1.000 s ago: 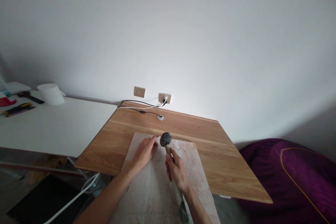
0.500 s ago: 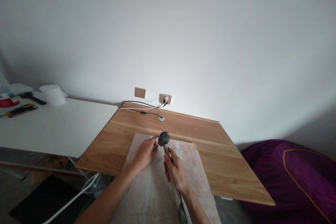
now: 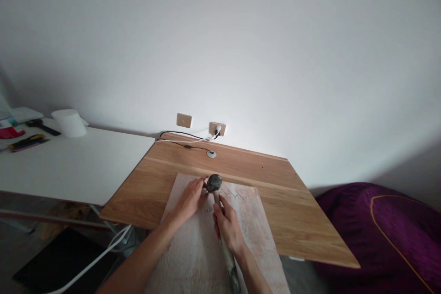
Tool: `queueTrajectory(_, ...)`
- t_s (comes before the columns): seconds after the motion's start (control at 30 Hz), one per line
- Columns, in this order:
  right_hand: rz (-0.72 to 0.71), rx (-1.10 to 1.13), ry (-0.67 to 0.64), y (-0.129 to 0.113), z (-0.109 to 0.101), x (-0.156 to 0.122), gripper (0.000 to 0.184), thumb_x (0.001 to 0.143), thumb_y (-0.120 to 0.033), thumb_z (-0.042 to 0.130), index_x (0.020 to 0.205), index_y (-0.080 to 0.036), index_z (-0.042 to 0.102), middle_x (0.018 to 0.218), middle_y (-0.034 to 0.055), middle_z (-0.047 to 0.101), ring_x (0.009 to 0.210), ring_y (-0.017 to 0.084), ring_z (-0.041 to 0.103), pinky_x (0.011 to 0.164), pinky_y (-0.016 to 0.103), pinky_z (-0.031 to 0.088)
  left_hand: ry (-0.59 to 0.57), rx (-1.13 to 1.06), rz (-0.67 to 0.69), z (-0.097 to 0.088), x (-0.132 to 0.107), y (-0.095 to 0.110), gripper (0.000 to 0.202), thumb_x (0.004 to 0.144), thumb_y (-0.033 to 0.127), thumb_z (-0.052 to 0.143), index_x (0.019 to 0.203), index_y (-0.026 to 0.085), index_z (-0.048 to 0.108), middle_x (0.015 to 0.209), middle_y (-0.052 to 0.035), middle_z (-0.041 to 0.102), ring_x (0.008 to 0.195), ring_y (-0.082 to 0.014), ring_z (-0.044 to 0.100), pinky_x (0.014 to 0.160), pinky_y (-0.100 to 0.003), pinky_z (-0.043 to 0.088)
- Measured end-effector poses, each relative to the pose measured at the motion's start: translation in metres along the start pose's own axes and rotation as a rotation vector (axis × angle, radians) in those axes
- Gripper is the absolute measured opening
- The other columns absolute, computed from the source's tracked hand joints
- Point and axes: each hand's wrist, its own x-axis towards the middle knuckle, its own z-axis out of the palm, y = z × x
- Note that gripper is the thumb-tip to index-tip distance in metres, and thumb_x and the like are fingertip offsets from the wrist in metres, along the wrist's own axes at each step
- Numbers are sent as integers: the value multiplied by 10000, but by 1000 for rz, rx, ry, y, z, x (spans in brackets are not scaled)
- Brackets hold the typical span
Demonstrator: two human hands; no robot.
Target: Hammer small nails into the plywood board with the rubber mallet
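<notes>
A hammer (image 3: 226, 255) with a dark rounded head and a worn, pale handle is in my right hand (image 3: 229, 225), fingers wrapped round the handle close below the head. My left hand (image 3: 189, 198) rests at the far part of a pale, scuffed board (image 3: 198, 257). Its thumb and fingertips are pinched together right beside the hammer head, which partly covers them, so what they hold is hidden. Several thin nails (image 3: 239, 195) lie on the board to the right of the head. One small shiny piece (image 3: 208, 210) sits between the two hands.
The board lies on a wooden tabletop (image 3: 299, 216). Cables (image 3: 188, 146) run along its back to a wall socket (image 3: 217, 129). At left, a white table (image 3: 103, 161) bears a paper roll (image 3: 70, 123) and tools (image 3: 29, 142). A purple beanbag (image 3: 347, 225) stands at right.
The hammer head has shifted slightly left and down, closer to my left fingertips, and my right hand moved with it. My left hand has stayed almost in place.
</notes>
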Motion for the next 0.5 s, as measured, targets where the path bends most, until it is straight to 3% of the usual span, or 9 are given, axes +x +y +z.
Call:
queueTrajectory(0.2, 22, 1, 14, -4, -3, -1, 672, 845, -723, 575, 1228, -172, 536, 573, -117, 482, 317, 69, 406, 275, 176, 316, 13, -14, -45, 1, 2, 0, 490, 849, 0, 562, 1289, 214, 596, 1008, -51, 734, 926, -212, 707, 870, -370, 580)
queueTrajectory(0.5, 6, 10, 4, -3, -3, -2, 578, 876, -663, 564, 1188, -179, 531, 586, -117, 469, 327, 67, 412, 282, 170, 319, 23, 6, -53, 3, 1, -3, 465, 857, 2, 550, 1274, 200, 609, 990, -62, 755, 914, -220, 718, 860, -368, 575)
